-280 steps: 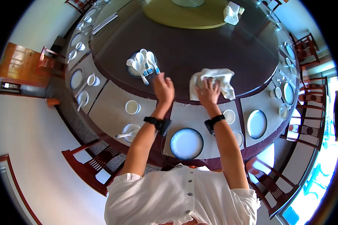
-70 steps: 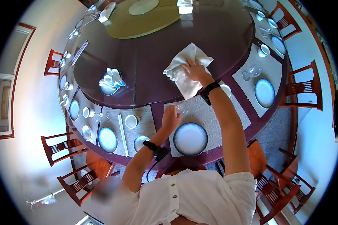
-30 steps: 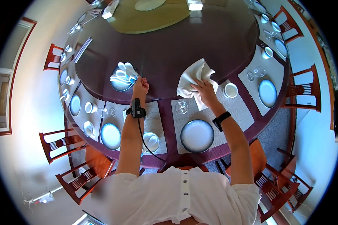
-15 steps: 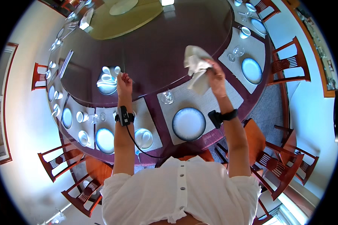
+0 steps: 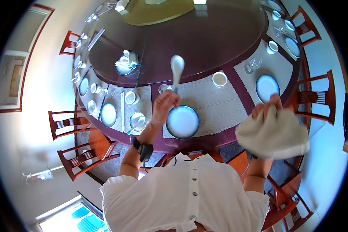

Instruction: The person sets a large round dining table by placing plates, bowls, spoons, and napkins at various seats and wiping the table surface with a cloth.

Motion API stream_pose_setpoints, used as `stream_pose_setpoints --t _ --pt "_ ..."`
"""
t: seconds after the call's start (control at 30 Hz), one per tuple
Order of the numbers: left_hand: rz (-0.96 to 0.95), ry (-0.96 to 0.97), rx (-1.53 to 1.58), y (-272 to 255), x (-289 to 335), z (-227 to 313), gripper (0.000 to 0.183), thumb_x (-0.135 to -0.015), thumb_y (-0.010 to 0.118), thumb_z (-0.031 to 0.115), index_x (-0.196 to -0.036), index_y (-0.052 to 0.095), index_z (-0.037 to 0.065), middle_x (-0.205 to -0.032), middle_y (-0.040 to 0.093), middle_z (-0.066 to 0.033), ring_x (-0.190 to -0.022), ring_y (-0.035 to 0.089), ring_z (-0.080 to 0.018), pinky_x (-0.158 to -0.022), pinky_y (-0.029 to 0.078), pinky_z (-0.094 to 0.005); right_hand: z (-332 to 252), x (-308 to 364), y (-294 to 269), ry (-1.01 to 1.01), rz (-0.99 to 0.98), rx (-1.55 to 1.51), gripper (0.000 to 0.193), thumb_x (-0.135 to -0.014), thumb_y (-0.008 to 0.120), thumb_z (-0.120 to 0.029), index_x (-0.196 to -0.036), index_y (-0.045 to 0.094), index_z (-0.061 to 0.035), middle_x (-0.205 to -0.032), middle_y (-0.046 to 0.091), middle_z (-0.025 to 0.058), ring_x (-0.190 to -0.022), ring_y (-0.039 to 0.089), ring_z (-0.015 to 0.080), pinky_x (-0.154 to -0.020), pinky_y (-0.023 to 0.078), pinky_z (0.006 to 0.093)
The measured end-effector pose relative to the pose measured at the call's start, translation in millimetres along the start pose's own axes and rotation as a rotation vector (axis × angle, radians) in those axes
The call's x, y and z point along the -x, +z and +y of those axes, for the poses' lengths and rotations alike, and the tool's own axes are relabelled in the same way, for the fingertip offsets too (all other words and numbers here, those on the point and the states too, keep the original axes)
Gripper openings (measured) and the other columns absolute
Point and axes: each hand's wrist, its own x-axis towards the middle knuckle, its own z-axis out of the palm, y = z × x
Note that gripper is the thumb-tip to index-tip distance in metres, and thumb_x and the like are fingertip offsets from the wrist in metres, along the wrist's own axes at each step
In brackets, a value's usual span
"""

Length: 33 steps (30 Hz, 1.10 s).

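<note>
Pinched by its handle in my left hand [image 5: 165, 103] is a white soup spoon [image 5: 177, 69], bowl end pointing away from me. That hand is above the near placemat [image 5: 220, 104], by the upper left rim of a blue-edged plate [image 5: 183, 122]. My right hand [image 5: 267, 108] grips a beige cloth [image 5: 272, 135], which hangs over the table's right front edge, below another plate [image 5: 267, 88]. Farther off to the left, several more spoons [image 5: 127, 61] lie heaped on a dish [image 5: 123, 70] on the dark turntable [image 5: 174, 38].
A white cup [image 5: 219, 79] stands on the near placemat, with a wine glass [image 5: 164, 89] lying at its left. A spoon [image 5: 137, 123] rests in a bowl at the left setting, beside white chopsticks [image 5: 123, 112]. Wooden chairs [image 5: 100, 144] surround the round table.
My left hand has come away from the spoon dish toward the near plate, now holding a spoon. My right hand has carried the cloth right and nearer. The view has shifted.
</note>
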Motion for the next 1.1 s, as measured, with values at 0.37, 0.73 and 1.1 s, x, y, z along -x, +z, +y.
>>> stream_pose_setpoints --t 0.37,0.73,1.1 --pt "-0.141 -0.142 -0.087 79.8 20.0 -37.4 0.021 -0.101 0.053 0.025 -0.098 0.063 0.007 -0.089 0.064 -0.0030 -0.077 0.060 -0.0088 -0.069 0.050 -0.0260 -36.5 -22.8 137.6 0.134 -0.898 -0.126 0.046 -0.095 0.058 -0.040 -0.104 0.072 0.0028 -0.058 0.052 0.0035 -0.044 0.045 0.0137 -0.040 0.029 0.0290" --pt "-0.174 -0.305 -0.181 59.3 54.7 -58.9 0.025 -0.100 0.053 0.027 -0.096 0.063 0.004 -0.086 0.063 -0.0035 -0.077 0.059 -0.0106 -0.070 0.049 -0.0249 -11.0 -24.2 173.2 0.145 -0.916 -0.089 0.042 -0.096 0.057 -0.036 -0.102 0.073 0.0018 -0.057 0.047 -0.0005 -0.043 0.039 0.0100 -0.038 0.025 0.0261" --pt "-0.317 -0.398 -0.045 76.0 42.6 -89.9 0.022 -0.099 0.057 0.026 -0.099 0.065 0.006 -0.086 0.064 -0.0020 -0.078 0.058 -0.0099 -0.071 0.048 -0.0255 -0.7 -5.5 163.6 -0.002 -0.855 0.061 0.041 -0.094 0.058 -0.041 -0.108 0.074 -0.0058 -0.060 0.048 -0.0003 -0.047 0.041 0.0132 -0.040 0.028 0.0284"
